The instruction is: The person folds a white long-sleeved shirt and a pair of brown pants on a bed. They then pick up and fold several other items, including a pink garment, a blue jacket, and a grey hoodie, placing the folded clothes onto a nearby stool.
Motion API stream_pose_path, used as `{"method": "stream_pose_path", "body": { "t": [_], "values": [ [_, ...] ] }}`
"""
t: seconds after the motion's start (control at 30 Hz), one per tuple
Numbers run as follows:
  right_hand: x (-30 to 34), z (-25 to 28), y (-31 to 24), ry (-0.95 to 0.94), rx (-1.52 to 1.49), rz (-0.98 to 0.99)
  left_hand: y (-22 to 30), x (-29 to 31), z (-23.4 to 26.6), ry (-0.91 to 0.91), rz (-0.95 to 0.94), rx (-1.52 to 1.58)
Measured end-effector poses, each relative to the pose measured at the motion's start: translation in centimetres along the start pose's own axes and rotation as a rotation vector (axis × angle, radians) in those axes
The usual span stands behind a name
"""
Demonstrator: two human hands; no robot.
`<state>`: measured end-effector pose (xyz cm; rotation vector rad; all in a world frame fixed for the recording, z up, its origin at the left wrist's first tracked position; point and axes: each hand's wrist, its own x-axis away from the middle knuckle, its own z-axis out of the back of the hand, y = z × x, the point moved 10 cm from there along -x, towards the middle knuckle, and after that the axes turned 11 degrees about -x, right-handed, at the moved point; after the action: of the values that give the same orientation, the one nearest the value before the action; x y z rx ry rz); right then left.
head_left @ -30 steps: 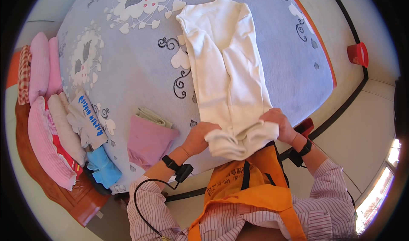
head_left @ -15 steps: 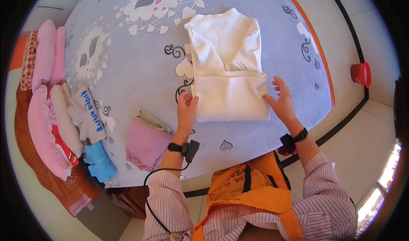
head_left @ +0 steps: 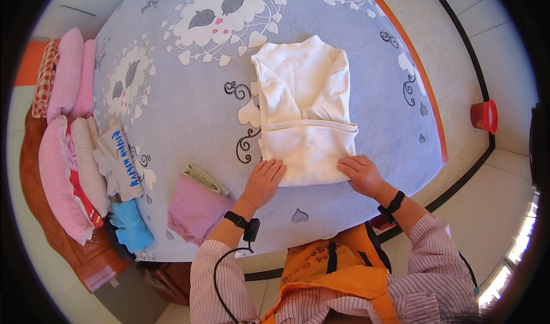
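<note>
A white long-sleeved top [head_left: 306, 86] lies partly folded on the bed, its sleeves laid inward and its lower part turned up over the middle. My left hand [head_left: 264, 181] is closed on the near left corner of this folded part. At the near right corner, my right hand [head_left: 362, 176] grips the cloth too, fingers on top. Both thumbs are partly hidden. Left of my left forearm rest a folded pink cloth [head_left: 195, 209] and a folded greenish cloth [head_left: 205, 178].
A blue-grey patterned bedspread [head_left: 189, 118] covers the bed. Along the left edge lie pink pillows [head_left: 63, 181], a grey garment [head_left: 122, 163] and a blue cloth [head_left: 130, 225], beside a wooden headboard [head_left: 94, 261]. A red bin [head_left: 484, 116] stands on the floor at the right.
Both hands have come down from beside the white top onto its near corners and closed on the cloth. The whole view has shifted slightly, with the top now lower in it.
</note>
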<state>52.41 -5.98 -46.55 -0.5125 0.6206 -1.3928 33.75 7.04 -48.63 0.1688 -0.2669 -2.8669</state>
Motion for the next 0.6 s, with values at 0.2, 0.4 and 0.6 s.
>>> {"method": "stream_pose_path", "body": {
  "t": [0.2, 0.4, 0.6],
  "values": [
    [3.2, 2.9, -4.6, -0.202, -0.247, -0.055, 4.7, 2.9, 5.1, -0.23, 0.038, 0.311],
    [0.5, 10.2, -2.0, 0.114, -0.627, -0.362, -0.7, 1.9, 10.5, -0.072, 0.441, 0.564],
    [-9.6, 11.2, 9.3, 0.557, -0.841, -0.6, -12.4, -6.7, 6.3, 0.418, 0.876, 0.993]
  ]
}}
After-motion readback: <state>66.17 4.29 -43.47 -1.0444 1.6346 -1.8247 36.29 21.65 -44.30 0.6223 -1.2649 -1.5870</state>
